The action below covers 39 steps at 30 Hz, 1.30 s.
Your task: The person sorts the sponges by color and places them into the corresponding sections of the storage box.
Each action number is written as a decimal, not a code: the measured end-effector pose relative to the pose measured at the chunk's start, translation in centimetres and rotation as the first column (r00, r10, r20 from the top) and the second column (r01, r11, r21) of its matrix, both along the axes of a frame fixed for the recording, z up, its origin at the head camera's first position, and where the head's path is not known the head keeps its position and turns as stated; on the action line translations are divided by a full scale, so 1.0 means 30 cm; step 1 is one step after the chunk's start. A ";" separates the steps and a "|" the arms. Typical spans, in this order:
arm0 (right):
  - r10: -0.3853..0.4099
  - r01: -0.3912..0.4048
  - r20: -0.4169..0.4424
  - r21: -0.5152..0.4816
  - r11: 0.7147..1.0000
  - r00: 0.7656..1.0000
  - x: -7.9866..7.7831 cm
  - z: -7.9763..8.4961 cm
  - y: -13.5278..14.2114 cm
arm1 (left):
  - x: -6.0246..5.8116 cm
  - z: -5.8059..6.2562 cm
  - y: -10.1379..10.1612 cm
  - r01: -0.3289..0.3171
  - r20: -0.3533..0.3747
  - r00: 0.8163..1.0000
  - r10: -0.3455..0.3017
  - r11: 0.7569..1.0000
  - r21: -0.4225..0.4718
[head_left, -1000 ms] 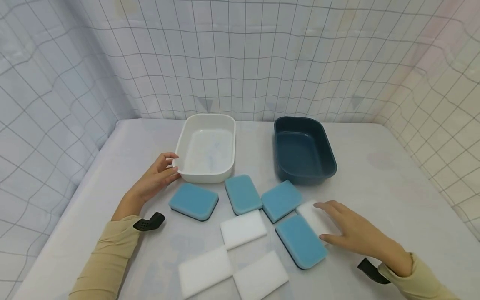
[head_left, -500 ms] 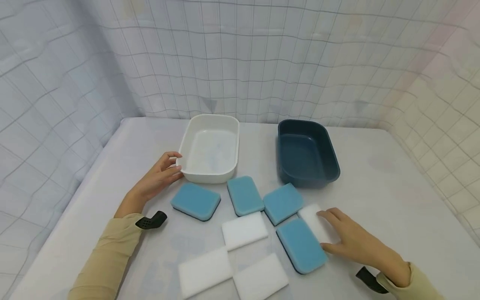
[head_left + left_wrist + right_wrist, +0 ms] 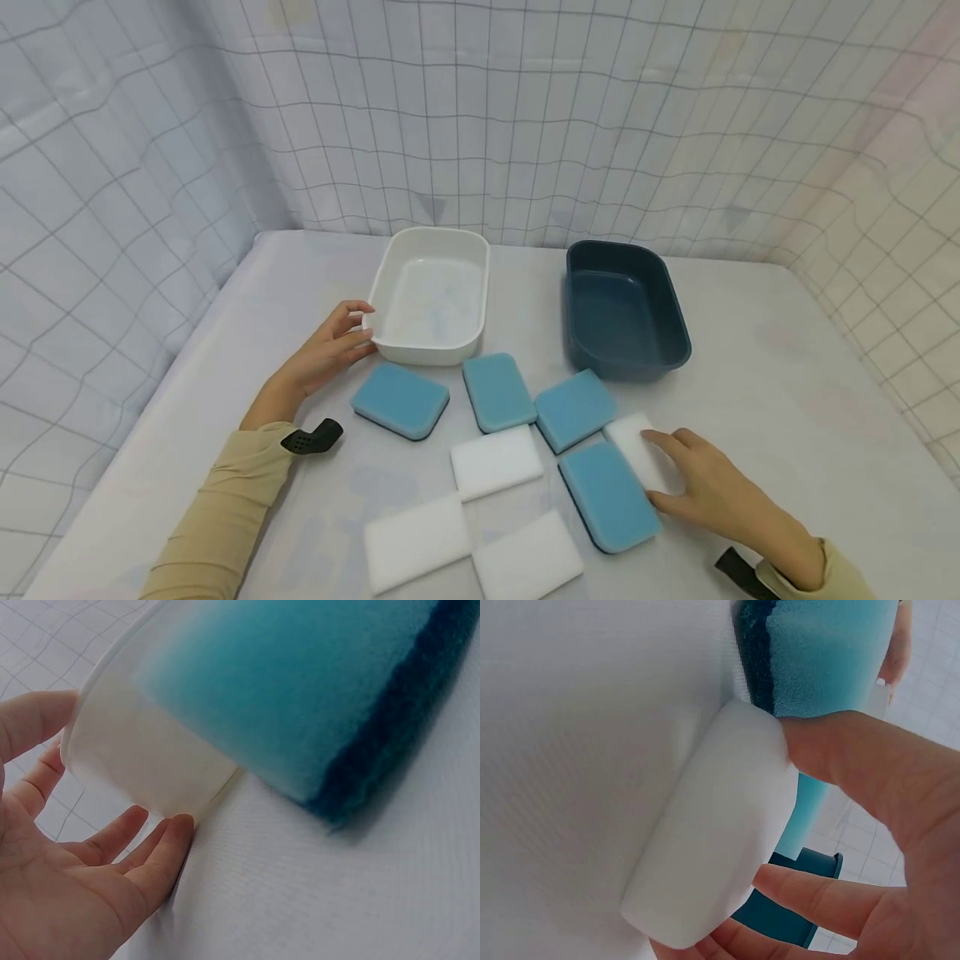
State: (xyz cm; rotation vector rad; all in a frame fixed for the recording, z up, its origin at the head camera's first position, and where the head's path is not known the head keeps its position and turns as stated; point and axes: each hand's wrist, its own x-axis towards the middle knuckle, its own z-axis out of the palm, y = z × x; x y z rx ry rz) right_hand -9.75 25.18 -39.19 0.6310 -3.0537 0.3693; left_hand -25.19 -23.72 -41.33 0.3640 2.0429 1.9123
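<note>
My left hand (image 3: pixel 326 354) rests its fingertips against the left wall and rim of a white basin (image 3: pixel 431 356), seen close up in the left wrist view (image 3: pixel 97 862). My right hand (image 3: pixel 712 492) is over a white sponge (image 3: pixel 633 442) at the right of the group. In the right wrist view, its thumb and fingers hold that white sponge (image 3: pixel 712 825) at its edges, with some fingers partly hidden behind it. A blue scouring sponge (image 3: pixel 609 500) with a dark underside lies just left of the right hand. Another blue scouring sponge (image 3: pixel 401 400) lies beside the left hand.
A dark blue basin (image 3: pixel 626 321) stands at the back right. Two more blue sponges, a middle one (image 3: pixel 498 392) and a right one (image 3: pixel 576 408), lie before the basins. Several white sponges (image 3: pixel 495 462) lie nearer me. Gridded cloth walls (image 3: pixel 510 125) enclose the table.
My right hand has lowered onto the white sponge, its thumb and fingers now at the edges. My left hand has stayed at the white basin. The head view has shifted slightly.
</note>
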 end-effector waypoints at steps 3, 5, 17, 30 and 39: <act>0.006 -0.006 -0.036 0.000 1.000 0.999 0.002 -0.001 -0.002 | 0.000 0.000 0.003 -0.001 0.004 1.000 0.001 1.000 0.009; 0.010 -0.010 -0.051 -0.003 1.000 0.999 0.003 -0.004 -0.005 | 0.002 0.002 0.003 -0.001 0.004 1.000 0.001 1.000 0.017; 0.035 -0.037 -0.091 -0.012 0.999 0.995 -0.004 0.016 0.023 | 0.010 0.011 0.007 0.013 -0.007 1.000 -0.012 1.000 0.023; 0.019 -0.020 -0.148 -0.005 1.000 0.989 0.014 0.064 0.047 | 0.008 -0.007 0.004 0.018 -0.026 1.000 -0.017 1.000 0.024; 0.048 -0.046 -0.235 0.015 0.999 0.971 0.014 0.109 0.071 | 0.008 -0.007 0.008 0.008 -0.011 1.000 -0.008 1.000 0.008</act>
